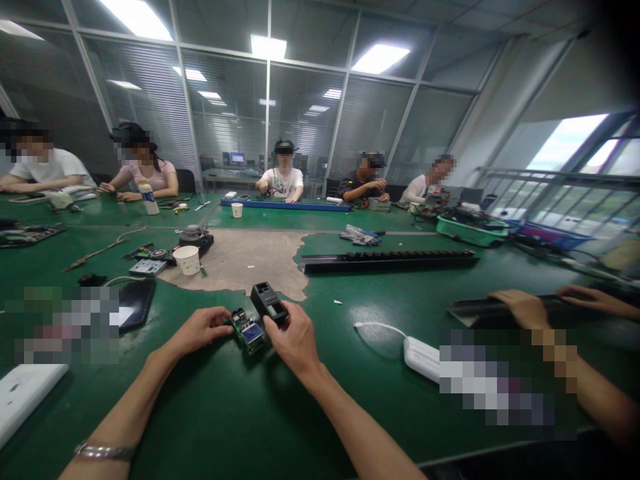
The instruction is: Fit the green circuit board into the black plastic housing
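Observation:
Between thumb and fingers, my left hand [204, 328] pinches the left edge of a green circuit board [248, 335] that carries a small bluish screen. My right hand [296, 337] grips a black plastic housing [267, 301] with rectangular cut-outs, tilted up just above and to the right of the board. Board and housing are apart at their lower ends; whether they touch near the top I cannot tell. Both are held over the green table [210, 407], close in front of me.
A brown sheet [250, 257] lies ahead, with a paper cup [187, 261] and electronic parts [150, 265] beside it. A long black rail [390, 261] stretches to the right. Near my right arm is a white power bank [423, 357]; a co-worker's hands [525, 307] rest on another rail.

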